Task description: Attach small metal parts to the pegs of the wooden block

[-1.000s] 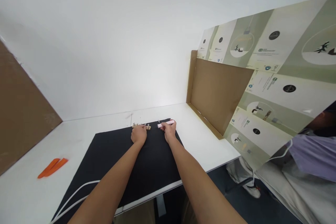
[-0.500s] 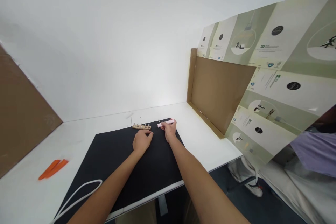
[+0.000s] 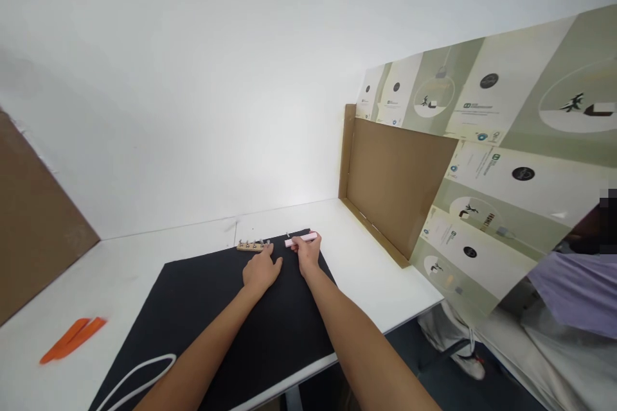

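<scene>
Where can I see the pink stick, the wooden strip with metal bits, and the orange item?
Pink stick (image 3: 307, 237): head view, middle of its side.
Wooden strip (image 3: 250, 247): head view, middle of its visible length.
Orange item (image 3: 71, 341): head view, middle of its upper surface.

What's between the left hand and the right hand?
Head view: just bare black mat between the left hand and the right hand gripping the pale pink stick.

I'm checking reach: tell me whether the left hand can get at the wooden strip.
Probably yes: the left hand looks empty and close to the wooden strip, with nothing visible between them.
</scene>
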`<state>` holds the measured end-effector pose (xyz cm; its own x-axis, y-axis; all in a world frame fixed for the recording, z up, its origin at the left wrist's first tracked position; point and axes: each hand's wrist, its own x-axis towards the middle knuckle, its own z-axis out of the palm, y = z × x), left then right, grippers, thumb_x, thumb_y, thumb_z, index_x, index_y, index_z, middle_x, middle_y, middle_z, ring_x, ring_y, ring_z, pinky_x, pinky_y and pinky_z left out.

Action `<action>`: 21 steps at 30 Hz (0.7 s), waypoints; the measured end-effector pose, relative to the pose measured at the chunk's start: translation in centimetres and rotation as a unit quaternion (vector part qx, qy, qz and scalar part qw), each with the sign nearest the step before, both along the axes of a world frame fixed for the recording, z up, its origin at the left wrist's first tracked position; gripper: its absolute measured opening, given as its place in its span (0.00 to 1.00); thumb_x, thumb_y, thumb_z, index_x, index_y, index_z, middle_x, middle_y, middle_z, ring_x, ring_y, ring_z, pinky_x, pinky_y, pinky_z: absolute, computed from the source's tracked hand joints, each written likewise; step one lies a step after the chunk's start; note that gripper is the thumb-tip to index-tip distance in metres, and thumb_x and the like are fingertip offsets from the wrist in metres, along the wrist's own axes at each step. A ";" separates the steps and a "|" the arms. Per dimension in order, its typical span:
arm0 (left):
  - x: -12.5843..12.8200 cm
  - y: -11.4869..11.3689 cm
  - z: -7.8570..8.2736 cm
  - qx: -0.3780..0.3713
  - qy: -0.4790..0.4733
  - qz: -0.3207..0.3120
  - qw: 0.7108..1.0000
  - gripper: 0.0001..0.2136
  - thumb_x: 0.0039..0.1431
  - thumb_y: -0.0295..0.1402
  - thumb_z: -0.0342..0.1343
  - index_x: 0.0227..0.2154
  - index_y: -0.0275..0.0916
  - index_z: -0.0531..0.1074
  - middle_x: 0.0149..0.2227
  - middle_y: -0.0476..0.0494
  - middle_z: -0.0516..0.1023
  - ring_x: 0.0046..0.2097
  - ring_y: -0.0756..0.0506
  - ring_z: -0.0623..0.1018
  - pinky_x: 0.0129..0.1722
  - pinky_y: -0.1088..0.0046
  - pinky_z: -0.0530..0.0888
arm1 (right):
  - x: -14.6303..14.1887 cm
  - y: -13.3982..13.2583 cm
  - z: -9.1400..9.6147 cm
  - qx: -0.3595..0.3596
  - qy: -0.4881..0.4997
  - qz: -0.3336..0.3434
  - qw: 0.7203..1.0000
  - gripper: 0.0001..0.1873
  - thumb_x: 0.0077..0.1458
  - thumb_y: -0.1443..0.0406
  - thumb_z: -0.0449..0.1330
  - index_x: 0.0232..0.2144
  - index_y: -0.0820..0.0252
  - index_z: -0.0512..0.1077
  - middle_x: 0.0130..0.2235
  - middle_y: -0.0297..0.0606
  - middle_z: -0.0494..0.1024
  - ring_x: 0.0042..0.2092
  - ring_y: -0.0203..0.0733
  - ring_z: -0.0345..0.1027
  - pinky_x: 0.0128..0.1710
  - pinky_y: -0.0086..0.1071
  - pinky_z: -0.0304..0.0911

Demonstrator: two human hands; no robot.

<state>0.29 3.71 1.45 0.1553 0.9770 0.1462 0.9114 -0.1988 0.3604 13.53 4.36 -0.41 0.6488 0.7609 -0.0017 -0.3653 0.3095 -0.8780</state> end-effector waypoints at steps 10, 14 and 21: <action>-0.8 -0.7 -0.1 -0.004 -0.054 0.013 0.998 0.21 0.58 0.44 0.51 0.54 0.52 0.72 0.50 0.41 0.79 0.49 0.34 0.78 0.45 0.58 0.73 | -0.7 0.2 0.0 -0.045 -0.029 -0.090 0.994 0.34 0.40 0.66 0.64 0.49 0.59 0.55 0.19 0.20 0.71 0.24 0.41 0.71 0.30 0.32 0.67; -1.2 -1.1 -0.3 -0.001 -0.111 0.000 0.994 0.18 0.57 0.41 0.53 0.50 0.52 0.75 0.48 0.44 0.81 0.50 0.36 0.78 0.47 0.60 0.73 | -1.0 0.2 -0.1 -0.064 -0.043 -0.111 0.991 0.35 0.41 0.66 0.64 0.50 0.60 0.54 0.20 0.21 0.71 0.26 0.42 0.72 0.32 0.33 0.67; -1.5 -1.8 -0.5 0.021 -0.276 -0.057 0.959 0.09 0.53 0.34 0.58 0.35 0.45 0.82 0.40 0.47 0.84 0.45 0.41 0.80 0.50 0.67 0.72 | -2.0 -3.1 3.5 0.087 -0.194 -0.054 0.976 0.32 0.44 0.69 0.62 0.49 0.54 0.53 0.28 0.26 0.72 0.28 0.38 0.70 0.32 0.32 0.66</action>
<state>-1.26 1.90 0.92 0.1474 0.9497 0.2762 0.5548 -0.3106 0.7718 11.56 1.22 3.12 0.6519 0.6551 0.3819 0.0262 0.4838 -0.8748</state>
